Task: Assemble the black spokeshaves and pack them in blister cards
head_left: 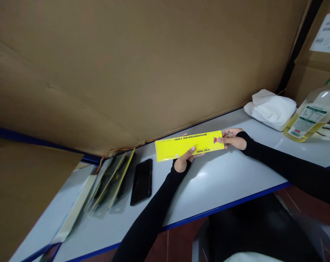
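A flat yellow spoke shave package (pixel 173 146), printed "WOODWORKING TOOL" and "SPOKE SHAVE", is held up above the table with its lettering upside down to me. My left hand (pixel 184 160) grips its lower edge near the middle, thumb on the printed face and fingers behind. At the right end, my right hand (pixel 233 139) pinches the package between thumb and fingers. Whatever lies behind the yellow face is hidden. On the table left of my left hand rests a black phone (pixel 142 182).
Several clear packs with yellow edges (pixel 110 182) stand left of the phone. At the right are a folded white cloth (pixel 271 109) and a tilted-looking bottle of yellowish liquid (pixel 308 120). Cardboard (pixel 143 65) walls the table's back; a blue edge (pixel 225 206) runs along the front.
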`<action>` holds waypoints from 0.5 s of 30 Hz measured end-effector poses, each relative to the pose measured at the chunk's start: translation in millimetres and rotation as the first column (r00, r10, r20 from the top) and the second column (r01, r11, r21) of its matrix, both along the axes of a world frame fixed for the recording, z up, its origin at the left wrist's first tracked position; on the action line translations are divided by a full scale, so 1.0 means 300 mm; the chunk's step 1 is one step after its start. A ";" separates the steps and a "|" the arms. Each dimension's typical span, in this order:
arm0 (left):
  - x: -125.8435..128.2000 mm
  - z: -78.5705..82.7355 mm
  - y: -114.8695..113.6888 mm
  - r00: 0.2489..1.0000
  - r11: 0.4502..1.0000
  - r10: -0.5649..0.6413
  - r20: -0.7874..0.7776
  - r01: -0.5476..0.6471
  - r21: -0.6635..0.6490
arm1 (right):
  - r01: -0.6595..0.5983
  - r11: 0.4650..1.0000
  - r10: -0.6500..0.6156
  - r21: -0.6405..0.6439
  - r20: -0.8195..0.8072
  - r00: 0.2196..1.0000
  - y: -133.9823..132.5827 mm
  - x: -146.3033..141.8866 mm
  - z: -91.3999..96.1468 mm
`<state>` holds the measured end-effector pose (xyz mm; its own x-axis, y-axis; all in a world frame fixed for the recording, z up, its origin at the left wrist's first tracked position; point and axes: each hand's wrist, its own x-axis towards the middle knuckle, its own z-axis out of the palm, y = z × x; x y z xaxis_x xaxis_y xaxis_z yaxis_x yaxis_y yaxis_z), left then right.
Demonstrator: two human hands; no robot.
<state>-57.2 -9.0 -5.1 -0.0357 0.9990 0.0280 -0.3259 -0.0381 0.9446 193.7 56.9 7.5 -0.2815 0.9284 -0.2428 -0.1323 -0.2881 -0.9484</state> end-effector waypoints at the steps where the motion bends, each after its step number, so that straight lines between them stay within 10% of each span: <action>1: 0.008 0.003 -0.008 1.000 1.000 -0.011 -0.003 0.011 0.016 | -0.001 1.000 0.001 0.010 -0.007 1.000 0.005 0.004 0.001; 9: 0.031 0.039 -0.028 0.998 0.998 0.028 -0.059 -0.025 0.049 | 0.034 0.996 -0.037 0.086 0.037 0.999 0.078 0.051 -0.002; 15: -0.011 0.029 0.004 0.976 0.970 0.216 0.002 -0.215 0.112 | 0.297 0.946 -0.309 0.131 0.083 0.947 0.250 0.192 -0.038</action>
